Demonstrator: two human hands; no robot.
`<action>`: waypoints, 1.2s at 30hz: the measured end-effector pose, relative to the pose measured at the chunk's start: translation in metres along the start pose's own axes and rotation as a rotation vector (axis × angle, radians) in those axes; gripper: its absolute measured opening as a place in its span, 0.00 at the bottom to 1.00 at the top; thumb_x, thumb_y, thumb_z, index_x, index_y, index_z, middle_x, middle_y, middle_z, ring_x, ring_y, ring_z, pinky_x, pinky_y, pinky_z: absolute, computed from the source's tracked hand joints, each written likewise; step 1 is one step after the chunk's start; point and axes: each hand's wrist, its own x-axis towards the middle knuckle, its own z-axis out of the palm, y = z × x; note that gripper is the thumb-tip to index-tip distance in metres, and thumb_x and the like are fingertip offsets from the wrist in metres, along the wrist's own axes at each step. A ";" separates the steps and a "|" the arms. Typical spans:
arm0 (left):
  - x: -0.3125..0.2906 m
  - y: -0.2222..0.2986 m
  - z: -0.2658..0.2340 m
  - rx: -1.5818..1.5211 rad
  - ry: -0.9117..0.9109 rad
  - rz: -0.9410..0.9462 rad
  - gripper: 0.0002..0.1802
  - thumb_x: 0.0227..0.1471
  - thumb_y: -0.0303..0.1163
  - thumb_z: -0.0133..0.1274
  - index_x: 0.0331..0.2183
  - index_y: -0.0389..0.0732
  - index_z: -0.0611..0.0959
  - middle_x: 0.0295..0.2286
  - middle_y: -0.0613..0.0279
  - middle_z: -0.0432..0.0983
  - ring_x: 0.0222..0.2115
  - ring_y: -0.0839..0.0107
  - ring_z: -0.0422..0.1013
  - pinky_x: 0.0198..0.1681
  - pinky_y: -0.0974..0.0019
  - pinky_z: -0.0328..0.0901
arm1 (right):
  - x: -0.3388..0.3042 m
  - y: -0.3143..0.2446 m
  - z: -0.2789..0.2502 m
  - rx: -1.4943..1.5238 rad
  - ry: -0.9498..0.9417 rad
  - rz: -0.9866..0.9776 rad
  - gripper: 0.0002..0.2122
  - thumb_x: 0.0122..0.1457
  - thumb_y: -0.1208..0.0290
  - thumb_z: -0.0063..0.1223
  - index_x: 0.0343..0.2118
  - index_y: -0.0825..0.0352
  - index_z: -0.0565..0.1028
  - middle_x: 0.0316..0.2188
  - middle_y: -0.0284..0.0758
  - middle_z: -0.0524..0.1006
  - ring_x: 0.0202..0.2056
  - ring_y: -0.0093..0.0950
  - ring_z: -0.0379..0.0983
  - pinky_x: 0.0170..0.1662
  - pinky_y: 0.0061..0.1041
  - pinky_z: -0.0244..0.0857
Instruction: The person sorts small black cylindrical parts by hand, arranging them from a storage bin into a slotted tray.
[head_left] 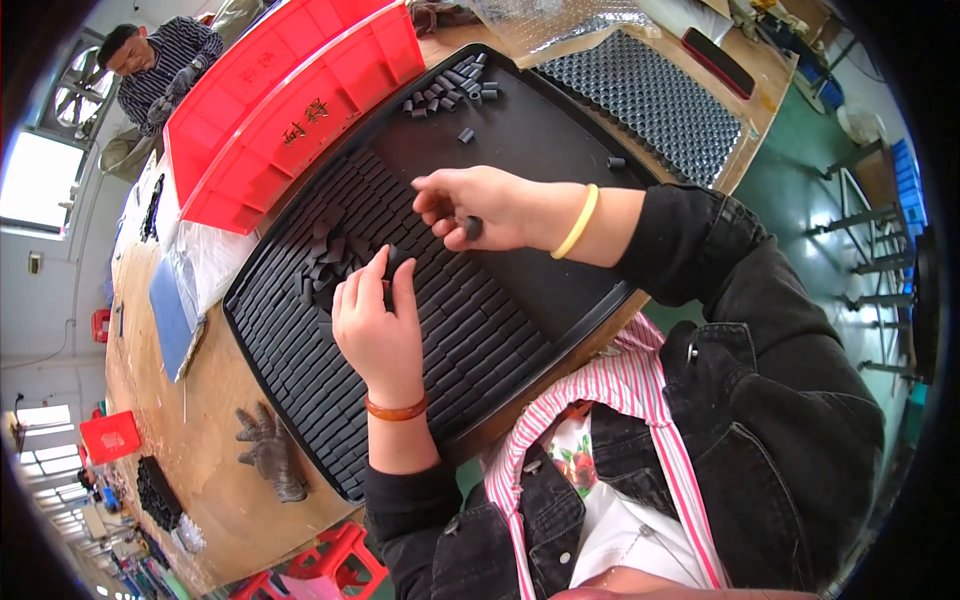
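My left hand (378, 325) pinches a small black cylinder (399, 256) between thumb and finger. My right hand (475, 208) is curled around another short black piece (473, 228), whose round end shows by the thumb. Both hands are above a large black tray (560, 270). Rows of black cylinders (460, 330) lie end to end across the tray's left and middle part. On top of the rows, left of my left hand, sits a loose heap of cylinders (325, 250). More loose cylinders (455, 85) are scattered at the tray's far end.
Stacked red crates (300, 130) stand beyond the tray at the far left, near a seated person (160, 70). A clear plastic cell tray (650, 100) and a dark red phone-like slab (718, 62) lie far right. A grey glove (270, 455) rests left; a red stool (340, 560) stands below.
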 end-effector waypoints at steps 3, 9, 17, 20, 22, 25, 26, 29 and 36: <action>-0.002 0.000 -0.002 -0.057 -0.029 -0.048 0.10 0.53 0.30 0.58 0.38 0.37 0.83 0.30 0.57 0.78 0.27 0.64 0.73 0.32 0.66 0.68 | -0.012 0.015 0.004 0.217 0.001 0.099 0.14 0.63 0.59 0.48 0.35 0.68 0.71 0.32 0.36 0.71 0.32 0.29 0.69 0.40 0.32 0.69; -0.001 0.002 0.000 -0.270 0.016 -0.246 0.13 0.52 0.29 0.59 0.41 0.35 0.82 0.30 0.57 0.77 0.27 0.66 0.72 0.34 0.66 0.68 | -0.025 0.018 0.011 -0.074 -0.275 -0.072 0.12 0.56 0.83 0.44 0.44 0.71 0.70 0.42 0.42 0.73 0.43 0.33 0.74 0.47 0.34 0.70; -0.002 0.005 0.001 -0.394 0.013 -0.235 0.13 0.52 0.29 0.60 0.39 0.33 0.82 0.29 0.58 0.76 0.26 0.68 0.71 0.33 0.69 0.67 | -0.031 0.004 0.005 -0.277 -0.112 -0.160 0.12 0.63 0.62 0.54 0.39 0.67 0.74 0.28 0.29 0.74 0.25 0.18 0.71 0.30 0.17 0.67; -0.004 0.001 0.002 -0.363 0.024 -0.202 0.09 0.52 0.26 0.59 0.36 0.32 0.82 0.27 0.57 0.76 0.26 0.67 0.71 0.33 0.69 0.67 | -0.028 0.007 0.006 -0.384 -0.065 -0.289 0.11 0.64 0.61 0.53 0.38 0.66 0.76 0.25 0.25 0.71 0.24 0.14 0.65 0.28 0.14 0.63; -0.003 0.003 -0.001 -0.353 0.020 -0.182 0.06 0.52 0.23 0.58 0.34 0.31 0.82 0.27 0.57 0.76 0.27 0.66 0.71 0.33 0.69 0.67 | -0.027 0.007 0.007 -0.433 -0.039 -0.348 0.11 0.64 0.62 0.52 0.39 0.66 0.75 0.26 0.26 0.72 0.24 0.14 0.65 0.29 0.14 0.64; -0.005 0.002 0.001 -0.388 -0.004 -0.229 0.07 0.51 0.21 0.58 0.35 0.32 0.82 0.27 0.57 0.76 0.27 0.66 0.72 0.33 0.70 0.66 | -0.030 0.008 0.011 -0.414 -0.074 -0.400 0.10 0.65 0.66 0.49 0.40 0.68 0.75 0.28 0.27 0.73 0.25 0.14 0.67 0.31 0.14 0.65; -0.005 0.001 0.002 -0.387 -0.004 -0.232 0.07 0.51 0.21 0.58 0.35 0.32 0.82 0.27 0.57 0.76 0.27 0.66 0.72 0.33 0.70 0.66 | -0.033 0.008 0.017 -0.519 -0.048 -0.443 0.09 0.65 0.67 0.48 0.40 0.68 0.75 0.29 0.28 0.73 0.26 0.15 0.67 0.31 0.15 0.65; -0.007 0.001 0.003 -0.444 -0.017 -0.256 0.07 0.52 0.21 0.57 0.36 0.32 0.82 0.28 0.58 0.77 0.27 0.68 0.72 0.33 0.70 0.66 | -0.037 0.007 0.025 -0.698 -0.036 -0.498 0.08 0.64 0.70 0.49 0.39 0.69 0.75 0.30 0.31 0.75 0.28 0.17 0.70 0.34 0.17 0.67; -0.010 -0.002 0.008 -0.646 -0.026 -0.371 0.10 0.52 0.22 0.57 0.40 0.33 0.82 0.31 0.62 0.77 0.30 0.74 0.72 0.36 0.73 0.66 | -0.027 0.009 0.023 -1.223 0.075 -0.918 0.08 0.58 0.73 0.55 0.37 0.71 0.75 0.29 0.39 0.78 0.32 0.31 0.76 0.36 0.28 0.69</action>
